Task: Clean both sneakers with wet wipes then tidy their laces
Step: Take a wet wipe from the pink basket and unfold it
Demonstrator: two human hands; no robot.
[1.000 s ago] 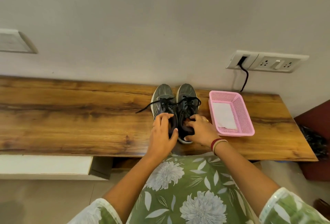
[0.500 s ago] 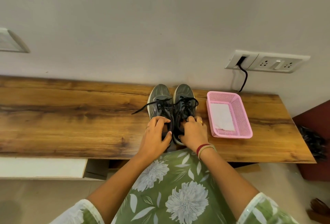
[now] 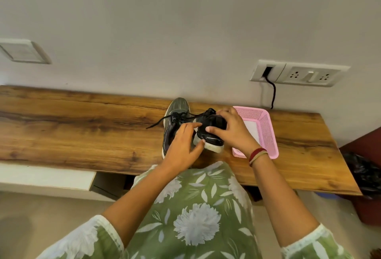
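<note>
Two grey-and-black sneakers with black laces are on the wooden bench (image 3: 82, 126). The left sneaker (image 3: 177, 108) stands flat, toe toward the wall, its loose lace trailing left. My right hand (image 3: 233, 131) grips the right sneaker (image 3: 210, 128) by its heel and holds it lifted and tilted, white sole edge toward me. My left hand (image 3: 183, 145) touches that sneaker's sole edge and side with loosely bent fingers. A white wipe (image 3: 250, 129) lies inside the pink basket (image 3: 268, 133).
The pink mesh basket stands right of the sneakers on the bench. A wall socket panel (image 3: 299, 74) with a black cable hangs above it. A dark bag (image 3: 365, 172) and a maroon bin sit off the bench's right end.
Both sneakers stood side by side with my hands at their heels. Now my right hand has lifted the right sneaker and tipped it, and my left hand has shifted onto it.
</note>
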